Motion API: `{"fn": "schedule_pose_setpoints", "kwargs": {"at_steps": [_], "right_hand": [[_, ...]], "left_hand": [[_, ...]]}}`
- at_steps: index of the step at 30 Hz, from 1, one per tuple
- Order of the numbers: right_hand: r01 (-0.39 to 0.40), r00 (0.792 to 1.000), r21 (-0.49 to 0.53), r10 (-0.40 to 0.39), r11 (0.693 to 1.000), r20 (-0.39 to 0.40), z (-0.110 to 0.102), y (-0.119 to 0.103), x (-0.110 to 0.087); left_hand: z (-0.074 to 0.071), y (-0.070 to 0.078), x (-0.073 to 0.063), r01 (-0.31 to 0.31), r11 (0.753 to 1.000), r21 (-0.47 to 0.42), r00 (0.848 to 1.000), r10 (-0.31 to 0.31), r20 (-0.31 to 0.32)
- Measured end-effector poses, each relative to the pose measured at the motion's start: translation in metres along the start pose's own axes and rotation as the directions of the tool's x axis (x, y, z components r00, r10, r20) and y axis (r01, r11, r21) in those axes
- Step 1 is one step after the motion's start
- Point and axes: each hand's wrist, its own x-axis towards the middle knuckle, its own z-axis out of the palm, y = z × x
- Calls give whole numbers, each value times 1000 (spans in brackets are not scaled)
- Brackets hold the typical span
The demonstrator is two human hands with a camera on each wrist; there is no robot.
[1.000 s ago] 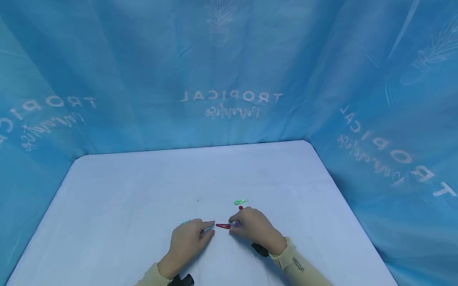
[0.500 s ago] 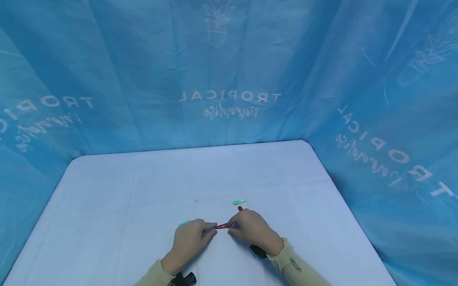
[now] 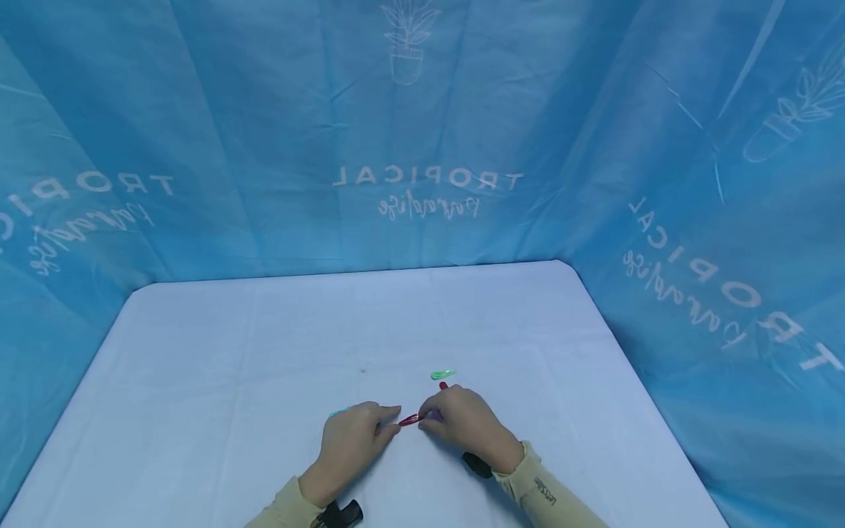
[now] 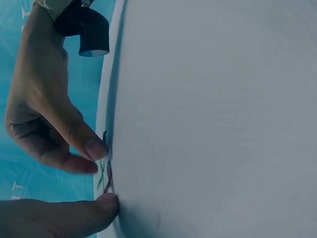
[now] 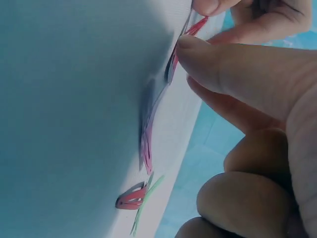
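A red snap hair clip (image 3: 409, 420) lies between the two hands near the front of the white table. My right hand (image 3: 469, 422) pinches its right end between thumb and forefinger; in the right wrist view the thumb (image 5: 198, 49) covers part of it. My left hand (image 3: 353, 440) has thumb and forefinger apart at the clip's left end, the thumb tip right at it. Under the right hand lies a purple hair clip (image 5: 147, 148), partly hidden in the head view. Beyond that hand shows the end of another red hair clip (image 3: 444, 385).
A green hair clip (image 3: 442, 374) lies just beyond the second red one. Behind the left hand, a teal hair clip (image 3: 339, 412) is mostly covered. Blue printed curtains (image 3: 422, 132) surround the back and sides of the white table (image 3: 264, 330).
My left hand has shifted slightly right to the red clip. The right thumb and forefinger have come onto its other end. The clip now slants, its left end nearer me.
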Motion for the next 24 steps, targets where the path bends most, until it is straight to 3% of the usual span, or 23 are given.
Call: {"fn": "schedule_pose_setpoints", "kwargs": {"at_steps": [9, 18, 24], "right_hand": [[50, 999, -88, -49, 995, 9, -1, 6, 4], [71, 996, -17, -70, 997, 55, 0, 8, 2], [124, 989, -21, -122, 992, 89, 0, 7, -1]], "left_hand": [[2, 4, 0, -63, 997, -42, 998, 62, -14], [4, 2, 1, -66, 998, 3, 997, 66, -34], [6, 0, 3, -72, 997, 22, 997, 73, -35]]}}
